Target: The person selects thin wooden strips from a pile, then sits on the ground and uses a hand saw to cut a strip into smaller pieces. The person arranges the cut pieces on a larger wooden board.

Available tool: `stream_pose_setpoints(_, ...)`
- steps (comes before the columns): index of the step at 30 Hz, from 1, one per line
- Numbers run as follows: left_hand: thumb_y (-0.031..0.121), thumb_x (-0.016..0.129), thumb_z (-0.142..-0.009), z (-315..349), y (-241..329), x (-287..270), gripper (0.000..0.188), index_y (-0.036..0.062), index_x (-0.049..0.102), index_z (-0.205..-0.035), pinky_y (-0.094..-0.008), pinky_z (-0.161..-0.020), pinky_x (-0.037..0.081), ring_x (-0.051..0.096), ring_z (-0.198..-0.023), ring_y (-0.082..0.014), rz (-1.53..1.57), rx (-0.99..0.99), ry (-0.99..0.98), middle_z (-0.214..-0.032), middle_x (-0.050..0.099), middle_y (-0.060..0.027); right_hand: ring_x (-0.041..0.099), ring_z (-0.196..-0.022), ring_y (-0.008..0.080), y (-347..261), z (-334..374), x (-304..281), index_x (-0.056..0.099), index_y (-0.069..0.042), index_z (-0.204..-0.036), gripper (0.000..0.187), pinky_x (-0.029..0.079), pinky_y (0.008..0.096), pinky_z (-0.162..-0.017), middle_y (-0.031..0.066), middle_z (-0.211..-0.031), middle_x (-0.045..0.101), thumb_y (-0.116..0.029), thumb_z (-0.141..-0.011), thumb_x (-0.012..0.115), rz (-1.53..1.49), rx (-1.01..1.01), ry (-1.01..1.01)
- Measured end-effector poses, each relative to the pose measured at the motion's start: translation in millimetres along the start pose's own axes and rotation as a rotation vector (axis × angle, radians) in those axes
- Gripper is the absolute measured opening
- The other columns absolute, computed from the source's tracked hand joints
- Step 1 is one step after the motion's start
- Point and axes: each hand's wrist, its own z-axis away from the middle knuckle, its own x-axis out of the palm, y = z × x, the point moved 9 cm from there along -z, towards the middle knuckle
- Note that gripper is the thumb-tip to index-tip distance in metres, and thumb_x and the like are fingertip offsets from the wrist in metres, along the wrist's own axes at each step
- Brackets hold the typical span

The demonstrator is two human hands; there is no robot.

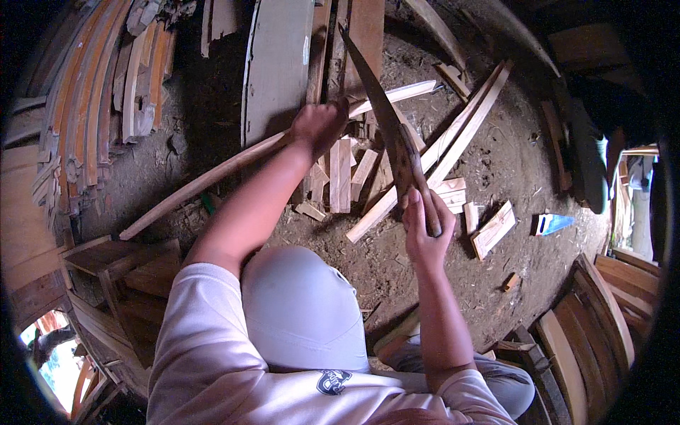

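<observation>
My left hand (320, 125) is closed around a long, narrow wooden strip (205, 185), which runs slantwise from the lower left to the upper right. In my right hand (428, 230) is a machete (381, 95) with a long wooden handle, its dark blade pointing up and away to the left. The blade crosses over the strip just right of my left hand; I cannot tell whether they touch. Beneath lie a wide plank (278, 64) and several short wood offcuts (341, 177). Two pale strips (460, 134) lie slanted to the right of the machete.
A handsaw (552, 224) with a blue blade lies on the dirt floor at right, near a wood block (494, 230). Curved boards (92, 92) are stacked at far left. A wooden frame (117, 283) stands at lower left, and slatted wooden pieces (588, 340) at lower right.
</observation>
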Motion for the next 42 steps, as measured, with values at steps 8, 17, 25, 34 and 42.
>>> stream_pose_setpoints(8, 0.031, 0.056, -0.093, 4, -13, 51, 0.026, 0.0088, 0.063, -0.104, -0.0513, -0.085, 0.053, 0.064, -0.096, -0.0384, -0.125, 0.122, 0.000, -0.099, 0.068, -0.0184, 0.045, -0.058, 0.0068, 12, 33, -15, 0.064, 0.001, -0.084, 0.023, 0.037, 0.0277, -0.053, 0.0000, -0.061, 0.051, -0.016, -0.099, 0.064, -0.037, 0.004, 0.048)
stream_pose_setpoints(17, 0.018, 0.052, -0.096, -1, 40, 1, 0.021, 0.0052, 0.062, -0.110, -0.0490, -0.060, 0.058, 0.074, -0.076, -0.0350, -0.031, 0.183, 0.043, -0.085, 0.073, -0.0190, 0.039, -0.055, 0.0090, 9, 9, 2, 0.056, 0.000, -0.075, 0.029, 0.033, 0.0306, -0.051, 0.0033, -0.058, 0.045, -0.015, -0.099, 0.063, 0.071, -0.218, 0.131)
stream_pose_setpoints(25, 0.024, 0.053, -0.097, -10, 29, 13, 0.025, 0.0043, 0.062, -0.109, -0.0503, -0.065, 0.059, 0.074, -0.079, -0.0368, -0.030, 0.154, 0.091, -0.085, 0.073, -0.0215, 0.042, -0.055, 0.0098, 30, -6, 17, 0.057, 0.001, -0.076, 0.030, 0.035, 0.0308, -0.052, 0.0031, -0.059, 0.049, -0.016, -0.099, 0.064, -0.097, -0.239, 0.186)
stream_pose_setpoints(34, 0.016, 0.051, -0.097, -12, 36, 10, 0.023, 0.0050, 0.061, -0.114, -0.0518, -0.067, 0.059, 0.073, -0.080, -0.0387, -0.032, 0.172, 0.083, -0.088, 0.073, -0.0224, 0.041, -0.055, 0.0067, 39, -30, 29, 0.058, -0.001, -0.075, 0.030, 0.032, 0.0283, -0.050, -0.0002, -0.058, 0.048, -0.017, -0.099, 0.064, -0.134, -0.141, 0.069)
stream_pose_setpoints(42, 0.014, 0.050, -0.096, -12, 29, 9, 0.023, 0.0060, 0.062, -0.115, -0.0499, -0.065, 0.060, 0.074, -0.078, -0.0371, 0.050, 0.126, 0.079, -0.089, 0.073, -0.0209, 0.040, -0.057, 0.0048, 37, -28, 31, 0.059, -0.001, -0.078, 0.029, 0.030, 0.0276, -0.050, -0.0028, -0.059, 0.048, -0.018, -0.100, 0.064, -0.206, -0.125, 0.023)
